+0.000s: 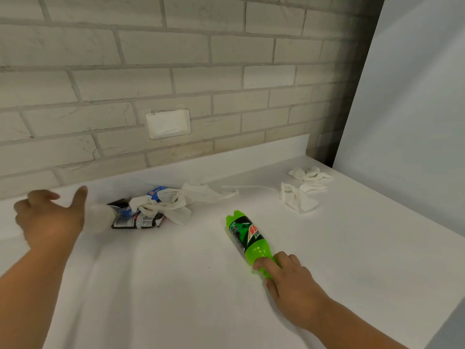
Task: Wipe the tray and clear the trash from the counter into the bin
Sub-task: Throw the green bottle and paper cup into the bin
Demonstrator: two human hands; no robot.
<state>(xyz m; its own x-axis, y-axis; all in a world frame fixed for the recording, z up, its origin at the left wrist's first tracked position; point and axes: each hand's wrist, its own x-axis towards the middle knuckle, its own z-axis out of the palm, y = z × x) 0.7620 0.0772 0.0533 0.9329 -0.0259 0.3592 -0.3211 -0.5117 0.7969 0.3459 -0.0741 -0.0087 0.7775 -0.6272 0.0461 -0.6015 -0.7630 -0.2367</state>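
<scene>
Counter: white counter (176, 293) under a pale brick wall, seen from above; no tray or bin is in view
Bottle: green bottle (247, 235) lies on its side mid-counter, base toward the wall, neck toward the person
Right hand: right hand (289, 280) curls forefinger and thumb round the bottle's neck end
Left hand: left hand (50, 220) is spread and relaxed, thumb out, holding nothing, just beside the crumpled wrappers (138, 220); a blurred white shape by the thumb cannot be made out
Other trash: white tissues (181, 205) drape over the wrappers; more loose tissues (302, 192) sit well apart, back right
Step in hand: probably lifting the bottle for the bin
Advice: close firmly round the narrow neck before lifting, since smooth plastic may slip; bunch tissues and wrappers together so nothing drops
</scene>
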